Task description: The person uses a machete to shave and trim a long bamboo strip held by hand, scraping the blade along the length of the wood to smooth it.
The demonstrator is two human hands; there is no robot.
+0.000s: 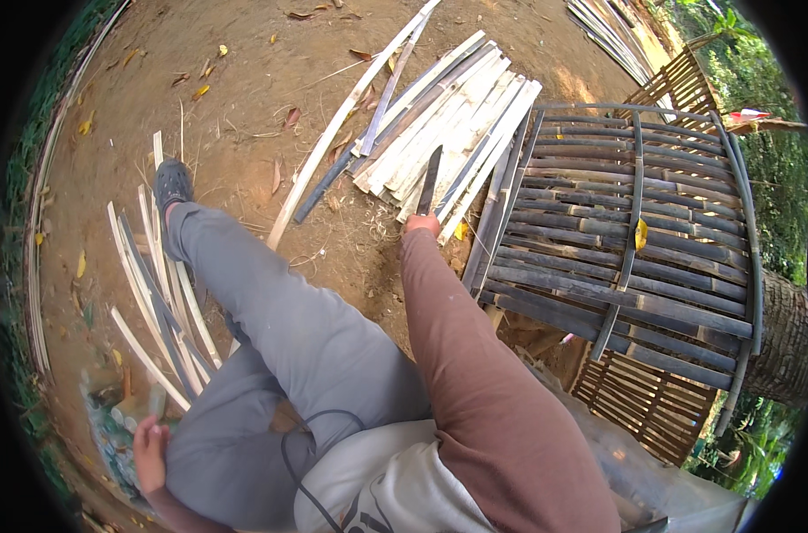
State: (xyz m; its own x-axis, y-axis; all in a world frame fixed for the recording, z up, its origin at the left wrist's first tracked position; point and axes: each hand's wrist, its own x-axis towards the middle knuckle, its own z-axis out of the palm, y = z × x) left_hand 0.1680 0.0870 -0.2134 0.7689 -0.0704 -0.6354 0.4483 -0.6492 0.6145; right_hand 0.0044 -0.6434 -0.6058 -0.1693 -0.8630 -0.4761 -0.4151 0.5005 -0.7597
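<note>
My right hand (422, 224) is closed round the handle of a long dark-bladed knife (431, 178). Its blade points away from me, over the near end of a stack of pale split bamboo strips (453, 124) lying on the ground. The fist hides most of the handle. Low at the left, beside my bent leg, is my left hand (151, 453), with its fingers partly curled and slightly blurred. A hazy pale shape (158, 404) shows just above its fingertips; I cannot tell whether the hand touches it.
A dark bamboo slat bench (599, 204) stands at the right, against a tree trunk (784, 338). More bamboo strips (159, 293) lie at the left near my shoe (173, 183). One long curved strip (333, 133) crosses the leaf-strewn dirt. A black cord (288, 453) hangs across my lap.
</note>
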